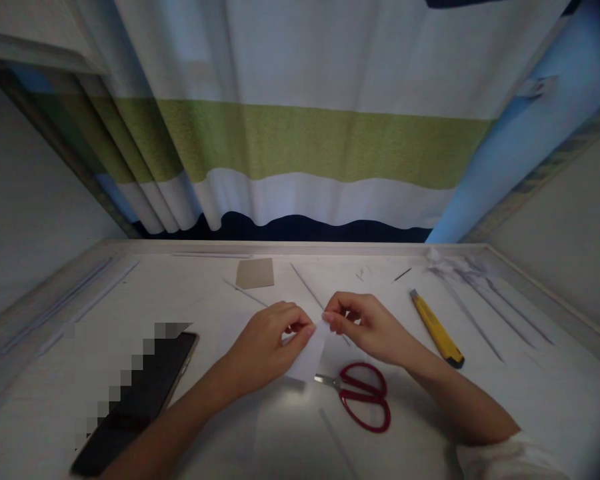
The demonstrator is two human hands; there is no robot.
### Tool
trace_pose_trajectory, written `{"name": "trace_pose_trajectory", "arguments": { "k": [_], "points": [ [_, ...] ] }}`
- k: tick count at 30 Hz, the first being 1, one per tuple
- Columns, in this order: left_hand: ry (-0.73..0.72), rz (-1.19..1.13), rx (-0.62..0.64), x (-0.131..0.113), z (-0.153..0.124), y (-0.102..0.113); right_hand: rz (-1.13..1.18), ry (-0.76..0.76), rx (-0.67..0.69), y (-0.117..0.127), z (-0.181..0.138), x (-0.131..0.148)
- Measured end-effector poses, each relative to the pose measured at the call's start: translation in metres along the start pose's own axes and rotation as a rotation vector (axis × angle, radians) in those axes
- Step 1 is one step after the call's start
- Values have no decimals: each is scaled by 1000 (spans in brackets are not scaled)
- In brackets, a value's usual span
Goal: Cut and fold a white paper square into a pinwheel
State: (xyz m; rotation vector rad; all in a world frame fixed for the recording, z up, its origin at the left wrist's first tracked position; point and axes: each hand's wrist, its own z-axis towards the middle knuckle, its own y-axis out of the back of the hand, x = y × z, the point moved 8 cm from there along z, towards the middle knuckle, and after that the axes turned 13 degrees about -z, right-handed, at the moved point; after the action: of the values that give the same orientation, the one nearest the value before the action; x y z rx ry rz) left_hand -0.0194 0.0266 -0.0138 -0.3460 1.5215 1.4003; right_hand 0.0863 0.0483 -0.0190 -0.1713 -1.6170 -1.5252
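Observation:
A small white piece of paper point(307, 357) is held up between both hands over the white table. My left hand point(275, 340) pinches its upper left edge between thumb and fingers. At the upper right corner, my right hand point(363, 327) grips the same paper with its fingertips. Just below the paper lie scissors point(365, 397) with red handles, their blades partly hidden beneath it. Thin sticks, perhaps rolled paper, lie behind the hands, one point(305, 283) slanting toward the right fingers.
A dark phone point(145, 393) rests by my left forearm. To the right lie a yellow utility knife point(436, 328) and several thin strips beside crumpled white material point(445, 260). A beige square point(255, 273) sits toward the back. A striped curtain point(330, 143) hangs behind the table's raised edge.

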Motion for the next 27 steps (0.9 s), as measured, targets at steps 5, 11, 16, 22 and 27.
{"name": "trace_pose_trajectory", "arguments": {
  "k": [5,11,16,22,27],
  "points": [
    [44,-12,6,1,-3,2,-22,14,14,3,1,3],
    [86,-35,18,9,-5,8,-32,-33,-39,16,1,-10],
    [103,-33,38,16,-7,16,-96,-69,-112,34,1,-21],
    [142,-61,95,25,-8,21,-116,-70,-129,42,3,-31],
    [183,-66,145,29,-11,22,-152,-86,-138,41,7,-38]
  ]
}}
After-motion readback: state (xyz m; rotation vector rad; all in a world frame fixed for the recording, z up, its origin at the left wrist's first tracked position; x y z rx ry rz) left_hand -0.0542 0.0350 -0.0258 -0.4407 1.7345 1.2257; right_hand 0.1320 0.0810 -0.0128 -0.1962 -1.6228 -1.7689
